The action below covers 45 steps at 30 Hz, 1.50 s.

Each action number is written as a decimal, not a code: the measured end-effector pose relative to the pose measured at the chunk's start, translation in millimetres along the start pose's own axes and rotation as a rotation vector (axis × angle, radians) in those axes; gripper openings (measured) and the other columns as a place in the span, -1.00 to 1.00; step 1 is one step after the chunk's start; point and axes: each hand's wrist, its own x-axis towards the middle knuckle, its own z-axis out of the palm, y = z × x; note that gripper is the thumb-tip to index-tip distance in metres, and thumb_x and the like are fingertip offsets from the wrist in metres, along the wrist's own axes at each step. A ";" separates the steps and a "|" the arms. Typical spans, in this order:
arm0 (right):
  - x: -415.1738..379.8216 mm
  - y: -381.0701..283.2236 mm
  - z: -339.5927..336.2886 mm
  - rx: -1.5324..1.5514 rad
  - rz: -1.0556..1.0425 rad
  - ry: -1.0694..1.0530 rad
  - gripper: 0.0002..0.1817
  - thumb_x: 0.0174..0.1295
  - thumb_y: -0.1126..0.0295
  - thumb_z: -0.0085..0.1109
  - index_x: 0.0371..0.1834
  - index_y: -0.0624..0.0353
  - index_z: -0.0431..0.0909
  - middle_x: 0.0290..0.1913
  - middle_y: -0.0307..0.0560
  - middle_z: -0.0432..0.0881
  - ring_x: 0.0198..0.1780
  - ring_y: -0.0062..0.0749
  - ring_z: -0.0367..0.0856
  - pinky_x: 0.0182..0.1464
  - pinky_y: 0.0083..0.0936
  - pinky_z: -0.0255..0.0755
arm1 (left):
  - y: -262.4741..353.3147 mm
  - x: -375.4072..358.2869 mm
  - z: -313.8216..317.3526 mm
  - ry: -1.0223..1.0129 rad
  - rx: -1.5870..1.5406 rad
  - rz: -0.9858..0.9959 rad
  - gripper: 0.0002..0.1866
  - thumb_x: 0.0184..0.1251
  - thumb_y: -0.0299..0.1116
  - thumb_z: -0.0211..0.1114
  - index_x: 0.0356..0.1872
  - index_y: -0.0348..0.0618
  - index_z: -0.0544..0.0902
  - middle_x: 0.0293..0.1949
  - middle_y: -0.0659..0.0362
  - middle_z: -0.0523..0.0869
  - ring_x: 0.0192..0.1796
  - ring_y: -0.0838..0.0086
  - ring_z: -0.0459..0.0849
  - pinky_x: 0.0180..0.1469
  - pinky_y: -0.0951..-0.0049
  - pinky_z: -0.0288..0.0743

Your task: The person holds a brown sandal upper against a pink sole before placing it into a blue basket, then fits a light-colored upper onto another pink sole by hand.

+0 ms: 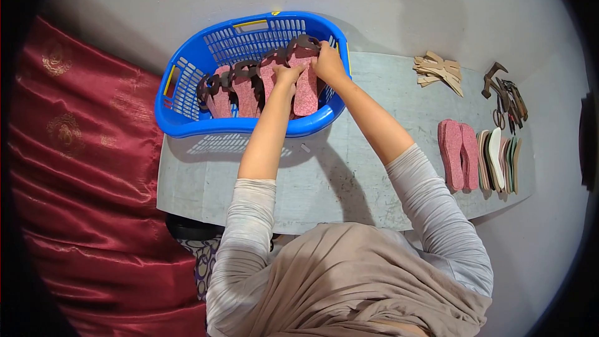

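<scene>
A blue plastic basket (pixel 212 128) with yellow handle trim holds several pink speckled sandals with dark brown straps, standing side by side. Inside its right part, my right hand (pixel 329 63) is closed on the upper right edge of the rightmost sandal (pixel 306 93), by the strap. My left hand (pixel 288 76) reaches over the basket's front rim, its fingers at the left edge of that same sandal, in front of a neighbouring sandal (pixel 269 75). The fingertips of my left hand are partly hidden, and its grip is not clear.
On the grey table (pixel 374 212) to the right lie beige strap pieces (pixel 438 72), metal tools (pixel 508 97) with a hammer, pink soles (pixel 450 156) and a row of mixed-colour soles (pixel 496 159). A red curtain (pixel 93 181) hangs at the left; a wall rises behind.
</scene>
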 end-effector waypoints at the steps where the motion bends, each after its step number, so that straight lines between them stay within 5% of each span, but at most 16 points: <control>1: 2.7 3.2 2.0 -0.028 0.054 -0.043 -0.63 -0.09 0.44 0.11 -0.19 0.41 0.41 -0.31 0.31 0.54 -0.20 0.09 0.51 -0.12 -0.21 0.38 | 7.4 -11.3 -4.4 -0.043 -0.024 0.016 0.05 -0.17 -0.40 0.44 0.27 -0.30 -0.17 0.22 -0.13 0.14 0.16 0.16 0.32 0.01 0.31 0.39; 8: 13.7 14.0 14.4 -0.048 0.030 -0.045 -0.73 0.01 0.40 0.03 -0.27 0.38 0.53 -0.29 0.28 0.54 -0.23 0.07 0.52 -0.12 -0.20 0.37 | 16.9 -23.0 -13.9 -0.241 -0.258 0.010 -0.12 -0.16 -0.50 0.42 0.24 -0.23 0.09 0.11 -0.09 0.34 0.07 0.17 0.42 -0.03 0.23 0.43; 11: 11.1 13.8 14.7 -0.019 0.010 0.017 -0.75 0.04 0.42 -0.03 -0.30 0.38 0.52 -0.30 0.28 0.54 -0.21 0.07 0.51 -0.10 -0.21 0.36 | 13.6 -18.3 -12.9 -0.244 -0.207 0.002 -0.26 -0.04 -0.43 0.35 0.20 -0.09 0.16 -0.02 0.04 0.48 -0.08 0.28 0.52 -0.20 0.22 0.48; 20: 6.1 6.6 10.1 0.033 0.011 0.103 -0.75 0.07 0.44 -0.09 -0.27 0.39 0.48 -0.28 0.27 0.53 -0.18 0.06 0.49 -0.07 -0.22 0.34 | 29.3 -39.7 -13.8 -0.206 -0.159 0.019 -0.28 -0.02 -0.37 0.33 0.12 -0.54 0.17 0.05 -0.17 0.41 0.04 0.25 0.46 -0.03 0.35 0.40; 31: 6.8 2.9 3.3 0.171 -0.048 0.188 -0.75 0.08 0.43 -0.07 -0.23 0.36 0.49 -0.27 0.26 0.53 -0.17 0.06 0.50 -0.08 -0.25 0.35 | 32.0 -41.9 -10.9 -0.150 -0.241 0.264 -0.52 0.11 -0.33 0.25 -0.02 -0.45 0.37 -0.19 0.05 0.52 -0.18 0.43 0.47 -0.11 0.50 0.32; 37: 4.5 -12.7 -20.7 0.302 -0.098 0.280 -0.76 0.11 0.40 0.03 -0.16 0.20 0.54 -0.41 0.02 0.56 -0.35 -0.28 0.52 -0.23 -0.45 0.37 | 45.4 -61.4 -16.3 -0.181 -0.449 0.376 -0.72 0.17 -0.37 0.19 -0.14 -0.32 0.46 -0.27 0.16 0.55 -0.22 0.54 0.47 -0.13 0.53 0.32; 41: -2.1 -29.2 -40.7 0.859 0.112 0.134 -0.72 0.18 0.42 0.00 -0.05 0.18 0.51 -0.58 -0.32 0.46 -0.53 -0.71 0.27 -0.44 -0.68 0.25 | 55.8 -92.1 -17.2 -0.216 -0.636 0.495 -0.75 0.20 -0.43 0.15 -0.11 -0.26 0.48 -0.18 0.18 0.57 -0.13 0.57 0.50 -0.05 0.54 0.34; 45: -25.6 -56.1 -80.7 1.176 0.194 0.056 -0.72 0.22 0.47 -0.06 -0.01 0.17 0.49 -0.51 -0.37 0.47 -0.55 -0.77 0.22 -0.52 -0.73 0.18 | 68.5 -137.7 -24.7 -0.208 -0.611 0.582 -0.75 0.19 -0.40 0.18 -0.13 -0.24 0.48 -0.23 0.20 0.58 -0.19 0.61 0.48 -0.14 0.59 0.32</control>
